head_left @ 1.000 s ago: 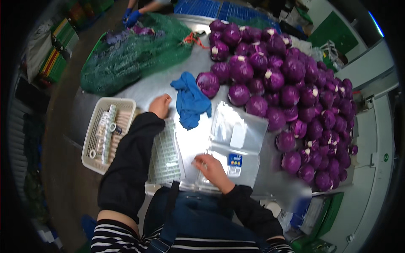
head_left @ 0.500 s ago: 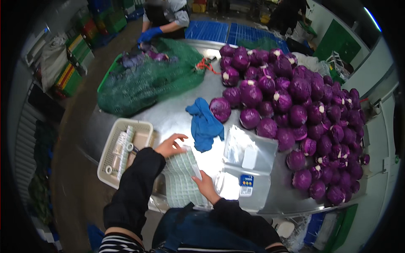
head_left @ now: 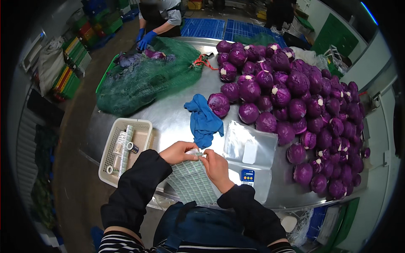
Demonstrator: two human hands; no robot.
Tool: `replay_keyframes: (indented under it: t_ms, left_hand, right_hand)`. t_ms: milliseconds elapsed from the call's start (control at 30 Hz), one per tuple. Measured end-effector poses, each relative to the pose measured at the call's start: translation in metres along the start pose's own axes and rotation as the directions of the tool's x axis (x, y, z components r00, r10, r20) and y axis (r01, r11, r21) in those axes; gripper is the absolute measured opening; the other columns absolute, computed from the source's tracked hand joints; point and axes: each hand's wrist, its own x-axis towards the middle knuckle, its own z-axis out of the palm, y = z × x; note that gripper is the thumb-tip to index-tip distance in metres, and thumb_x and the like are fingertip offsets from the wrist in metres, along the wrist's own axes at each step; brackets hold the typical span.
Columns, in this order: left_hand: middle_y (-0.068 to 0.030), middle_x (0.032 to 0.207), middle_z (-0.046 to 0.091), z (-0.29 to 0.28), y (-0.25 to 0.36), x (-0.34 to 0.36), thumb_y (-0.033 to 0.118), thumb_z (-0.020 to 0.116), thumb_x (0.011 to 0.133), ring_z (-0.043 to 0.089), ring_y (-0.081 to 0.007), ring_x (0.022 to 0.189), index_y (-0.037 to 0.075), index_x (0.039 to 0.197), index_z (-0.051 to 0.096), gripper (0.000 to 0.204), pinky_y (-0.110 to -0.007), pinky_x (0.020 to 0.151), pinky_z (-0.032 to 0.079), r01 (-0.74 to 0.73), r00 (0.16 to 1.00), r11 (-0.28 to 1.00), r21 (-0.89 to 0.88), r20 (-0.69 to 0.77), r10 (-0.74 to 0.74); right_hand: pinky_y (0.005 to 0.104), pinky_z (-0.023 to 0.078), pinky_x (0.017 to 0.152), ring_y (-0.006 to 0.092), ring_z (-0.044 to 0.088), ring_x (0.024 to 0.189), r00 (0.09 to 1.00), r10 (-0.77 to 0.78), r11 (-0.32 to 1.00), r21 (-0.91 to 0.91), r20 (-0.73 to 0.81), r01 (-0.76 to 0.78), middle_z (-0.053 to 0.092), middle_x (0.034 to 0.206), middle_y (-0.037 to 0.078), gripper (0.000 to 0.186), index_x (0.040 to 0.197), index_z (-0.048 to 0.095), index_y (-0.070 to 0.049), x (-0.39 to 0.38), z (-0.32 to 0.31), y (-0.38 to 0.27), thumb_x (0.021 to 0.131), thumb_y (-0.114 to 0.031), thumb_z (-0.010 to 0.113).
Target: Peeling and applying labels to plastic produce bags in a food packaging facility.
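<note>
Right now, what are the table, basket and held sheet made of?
The table looks like smooth metal: grey, with bright glare. The basket seems matte plastic, its pale walls full of holes. The sheet may be paper, thin and printed; its finish is unclear.

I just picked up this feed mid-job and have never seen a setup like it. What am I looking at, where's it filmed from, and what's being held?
There's no machine: these are a person's bare hands, the left hand and the right hand. A wide camera on the person's head looks down, so picture left is their left, and straight edges bend toward the rim.

Both hands pinch the upper end of a green-patterned sheet. Just beyond them on the metal table lies a blue cloth. To the right are clear plastic and a heap of purple cabbages. To the left, a pale basket holds rolls. Farther back is a green net, with a co-worker's blue gloves beside it.
</note>
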Motion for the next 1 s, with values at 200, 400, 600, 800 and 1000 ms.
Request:
replay_keyframes:
  t_ms: [200, 400, 600, 800, 1000]
  left_hand:
    - [-0.0052, 0.069, 0.059, 0.003, 0.01, 0.006, 0.028, 0.078, 0.086, 0.051, -0.0124, 0.066, 0.0, 0.088, 0.067, 0.03, -0.033, 0.062, 0.044, 0.084, 0.996, 0.984, 0.154, 0.003, -0.086]
    - [-0.0188, 0.085, 0.069, -0.004, -0.024, 0.025, 0.039, 0.08, 0.077, 0.066, -0.0383, 0.083, 0.002, 0.092, 0.072, 0.04, -0.046, 0.073, 0.05, 0.162, 0.986, 0.739, 0.654, -0.136, -0.095]
    - [-0.0154, 0.102, 0.067, 0.042, -0.049, 0.042, 0.016, 0.078, 0.079, 0.065, -0.0362, 0.091, 0.005, 0.106, 0.066, 0.032, -0.044, 0.081, 0.051, -0.042, 0.919, 0.695, 0.718, -0.246, 0.309]
    - [-0.0126, 0.09, 0.062, 0.181, -0.059, 0.054, 0.017, 0.07, 0.085, 0.062, -0.0332, 0.091, 0.007, 0.093, 0.065, 0.014, -0.044, 0.081, 0.049, -0.477, 0.879, 0.809, 0.344, 0.182, 0.441]
    - [-0.0092, 0.09, 0.061, 0.207, -0.079, 0.061, 0.028, 0.073, 0.084, 0.06, -0.027, 0.094, 0.011, 0.093, 0.065, 0.021, -0.04, 0.088, 0.042, -0.474, 0.879, 0.774, 0.42, 0.173, 0.445]
  right_hand:
    - [0.0431, 0.047, 0.057, 0.0336, 0.064, 0.065, 0.983, -0.017, 0.998, 0.06, -0.183, 0.028, 0.063, 0.071, 0.014, 0.015, 0.097, 0.057, -0.006, -0.013, 0.014, 0.004, 0.093, -0.016, 0.067]
    - [0.0312, 0.039, 0.049, 0.0123, 0.053, 0.051, 0.819, 0.521, 0.653, 0.505, 0.242, -0.565, 0.056, 0.062, 0.008, 0.02, 0.099, 0.055, -0.003, -0.035, 0.0, 0.036, 0.096, -0.019, 0.066]
    - [0.0325, 0.045, 0.047, 0.0161, 0.057, 0.048, 0.579, 0.793, 0.512, 0.306, 0.19, -0.802, 0.063, 0.062, 0.009, 0.024, 0.09, 0.068, -0.002, -0.096, -0.067, 0.124, 0.088, -0.026, 0.073]
    - [0.0386, 0.052, 0.063, 0.0272, 0.068, 0.068, 0.559, 0.801, 0.564, 0.044, 0.216, -0.825, 0.069, 0.075, 0.016, 0.026, 0.086, 0.068, -0.002, -0.108, -0.084, 0.169, 0.081, -0.026, 0.074]
    - [0.0413, 0.05, 0.064, 0.0264, 0.067, 0.07, 0.709, 0.705, 0.574, -0.588, 0.0, -0.57, 0.068, 0.074, 0.013, 0.033, 0.095, 0.062, -0.006, -0.098, -0.099, 0.145, 0.083, -0.032, 0.076]
